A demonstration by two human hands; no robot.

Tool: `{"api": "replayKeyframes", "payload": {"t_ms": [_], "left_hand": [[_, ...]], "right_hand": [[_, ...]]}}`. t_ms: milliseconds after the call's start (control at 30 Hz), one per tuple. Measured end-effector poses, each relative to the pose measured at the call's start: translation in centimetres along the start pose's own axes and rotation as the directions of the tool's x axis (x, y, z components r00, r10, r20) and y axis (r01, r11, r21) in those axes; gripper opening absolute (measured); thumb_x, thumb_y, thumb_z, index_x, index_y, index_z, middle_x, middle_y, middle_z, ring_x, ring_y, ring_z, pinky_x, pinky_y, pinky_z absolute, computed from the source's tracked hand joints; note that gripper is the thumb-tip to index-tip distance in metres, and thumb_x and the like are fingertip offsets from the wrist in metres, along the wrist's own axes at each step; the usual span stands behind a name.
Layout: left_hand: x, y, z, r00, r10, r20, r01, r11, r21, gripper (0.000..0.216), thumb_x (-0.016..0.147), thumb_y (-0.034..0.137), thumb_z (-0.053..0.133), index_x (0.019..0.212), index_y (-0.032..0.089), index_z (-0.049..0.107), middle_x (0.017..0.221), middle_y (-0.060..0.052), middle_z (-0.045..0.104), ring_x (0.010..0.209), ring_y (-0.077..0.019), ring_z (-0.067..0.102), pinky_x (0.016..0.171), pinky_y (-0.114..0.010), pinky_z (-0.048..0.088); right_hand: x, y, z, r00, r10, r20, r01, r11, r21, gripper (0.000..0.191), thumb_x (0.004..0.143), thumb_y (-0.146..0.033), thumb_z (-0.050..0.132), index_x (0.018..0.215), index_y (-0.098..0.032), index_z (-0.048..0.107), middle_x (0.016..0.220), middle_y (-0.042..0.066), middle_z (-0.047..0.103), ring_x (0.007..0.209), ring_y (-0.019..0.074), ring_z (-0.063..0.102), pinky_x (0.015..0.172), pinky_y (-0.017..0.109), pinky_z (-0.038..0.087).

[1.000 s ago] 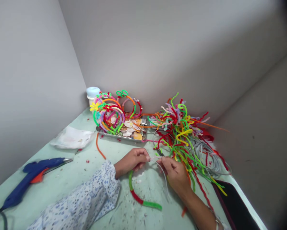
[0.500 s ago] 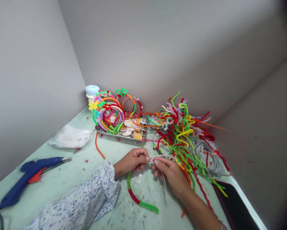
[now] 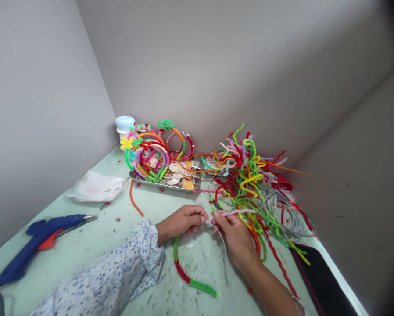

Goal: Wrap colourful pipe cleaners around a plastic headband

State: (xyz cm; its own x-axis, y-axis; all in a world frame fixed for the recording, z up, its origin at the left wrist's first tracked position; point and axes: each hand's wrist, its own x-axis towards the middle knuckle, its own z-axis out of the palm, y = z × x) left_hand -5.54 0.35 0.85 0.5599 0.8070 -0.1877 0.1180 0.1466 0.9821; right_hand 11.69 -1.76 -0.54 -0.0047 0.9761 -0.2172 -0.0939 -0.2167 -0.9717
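pink stem point(image 3: 239, 212): tail farther right than before | left fingers point(image 3: 201, 215): pinching wire point(image 3: 225, 251) | right fingers point(image 3: 220, 218): pinching stem

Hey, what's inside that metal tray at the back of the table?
In the metal tray, white and orange shell-like pieces show toward the right. Colourful fuzzy hoops cover much of the left end; what lies behind them, or beneath the top pieces, can't be seen.

A glue gun point(image 3: 32, 245) and pipe cleaners point(image 3: 250, 179) suggest a craft workshop.
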Motion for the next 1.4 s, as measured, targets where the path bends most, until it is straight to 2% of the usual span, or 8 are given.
{"api": "replayKeyframes", "payload": {"t_ms": [267, 367, 600, 833, 1100, 1400], "left_hand": [[-0.2, 0.3, 0.4, 0.997, 0.06, -0.046, -0.058, 0.997, 0.045, 0.03, 0.076, 0.042, 0.057, 0.08, 0.012, 0.061, 0.052, 0.006, 0.038, 0.046, -0.005, 0.029, 0.045, -0.019, 0.022], [-0.1, 0.3, 0.5, 0.997, 0.046, -0.066, -0.043, 0.997, 0.058, 0.032, 0.075, 0.043, 0.058, 0.081, 0.012, 0.063, 0.05, 0.006, 0.038, 0.045, -0.0047, 0.026, 0.046, -0.019, 0.021], [0.0, 0.0, 0.2, 0.995, 0.039, -0.094, -0.03, 0.995, 0.095, 0.034, 0.078, 0.042, 0.054, 0.087, 0.012, 0.065, 0.048, 0.006, 0.038, 0.041, -0.0047, 0.027, 0.042, -0.019, 0.02], [0.3, -0.5, 0.5, 0.993, 0.099, -0.07, -0.092, 0.991, 0.095, 0.027, 0.079, 0.04, 0.052, 0.077, 0.013, 0.057, 0.053, 0.004, 0.044, 0.047, -0.0065, 0.038, 0.046, -0.018, 0.031], [0.2, -0.7, 0.6, 0.994, 0.089, -0.06, -0.082, 0.991, 0.102, 0.026, 0.081, 0.038, 0.049, 0.085, 0.014, 0.057, 0.055, 0.005, 0.042, 0.046, -0.0062, 0.034, 0.043, -0.017, 0.026], [0.2, -0.7, 0.7, 0.995, 0.069, -0.065, -0.061, 0.992, 0.11, 0.025, 0.08, 0.038, 0.05, 0.081, 0.014, 0.056, 0.055, 0.005, 0.042, 0.044, -0.0058, 0.033, 0.042, -0.017, 0.026]], "right_hand": [[-0.3, 0.1, 0.2, 0.993, -0.075, -0.086, 0.062, 0.988, -0.139, 0.037, 0.073, -0.05, 0.061, 0.09, -0.018, 0.063, 0.067, 0.001, 0.062, 0.056, 0.0149, 0.053, 0.05, 0.025, 0.042], [-0.6, -0.2, 0.2, 0.991, -0.093, -0.096, 0.074, 0.98, -0.182, 0.035, 0.075, -0.05, 0.059, 0.089, -0.018, 0.063, 0.066, 0.001, 0.061, 0.056, 0.0145, 0.052, 0.05, 0.024, 0.042], [-0.9, 0.0, 0.2, 0.989, -0.144, 0.028, 0.147, 0.966, -0.214, 0.038, 0.077, -0.05, 0.057, 0.091, -0.015, 0.062, 0.063, 0.001, 0.06, 0.054, 0.0149, 0.053, 0.051, 0.025, 0.044], [-0.6, 0.3, 0.2, 0.987, -0.158, -0.012, 0.148, 0.949, -0.278, 0.035, 0.076, -0.048, 0.057, 0.082, -0.013, 0.062, 0.057, 0.001, 0.058, 0.051, 0.0138, 0.051, 0.05, 0.024, 0.042], [-0.6, 0.6, 0.1, 0.986, -0.167, -0.02, 0.155, 0.95, -0.271, 0.032, 0.077, -0.047, 0.056, 0.077, -0.015, 0.06, 0.057, 0.0, 0.057, 0.049, 0.0124, 0.049, 0.048, 0.023, 0.04], [-0.8, 0.8, 0.1, 0.984, -0.179, -0.026, 0.165, 0.948, -0.272, 0.031, 0.078, -0.045, 0.055, 0.078, -0.015, 0.06, 0.057, 0.0, 0.056, 0.051, 0.0123, 0.049, 0.05, 0.023, 0.04]]}}
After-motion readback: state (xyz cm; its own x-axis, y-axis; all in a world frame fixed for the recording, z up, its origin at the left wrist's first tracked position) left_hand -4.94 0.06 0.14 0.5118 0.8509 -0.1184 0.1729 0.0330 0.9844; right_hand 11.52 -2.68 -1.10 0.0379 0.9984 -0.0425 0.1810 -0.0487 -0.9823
